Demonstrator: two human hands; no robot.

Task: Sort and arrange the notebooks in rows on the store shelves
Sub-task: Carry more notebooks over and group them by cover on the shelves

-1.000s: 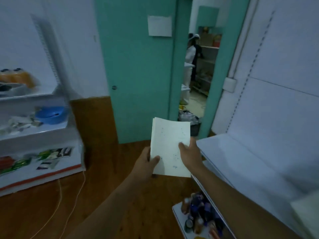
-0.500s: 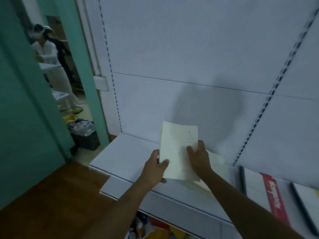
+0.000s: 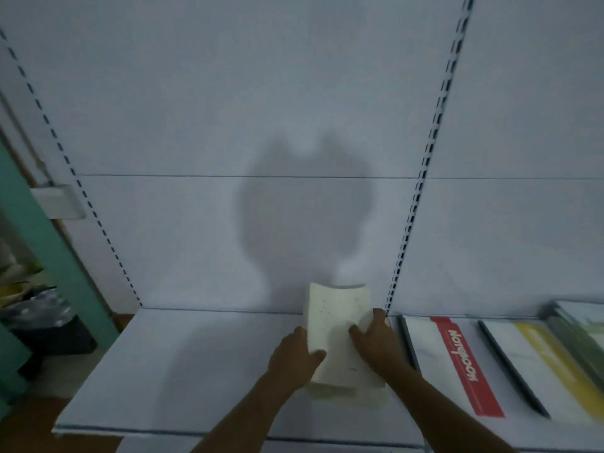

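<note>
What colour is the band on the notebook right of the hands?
Red, with white lettering, on the white notebook with a red band; head view.

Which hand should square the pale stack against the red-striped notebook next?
Probably the left hand: it grips the pale notebook stack's left edge and can push it rightward. The right hand sits between that stack and the red-striped notebook, blocking the gap.

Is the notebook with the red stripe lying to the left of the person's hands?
No, the red-striped notebook lies flat on the shelf to the right of both hands, beyond the right hand.
</note>
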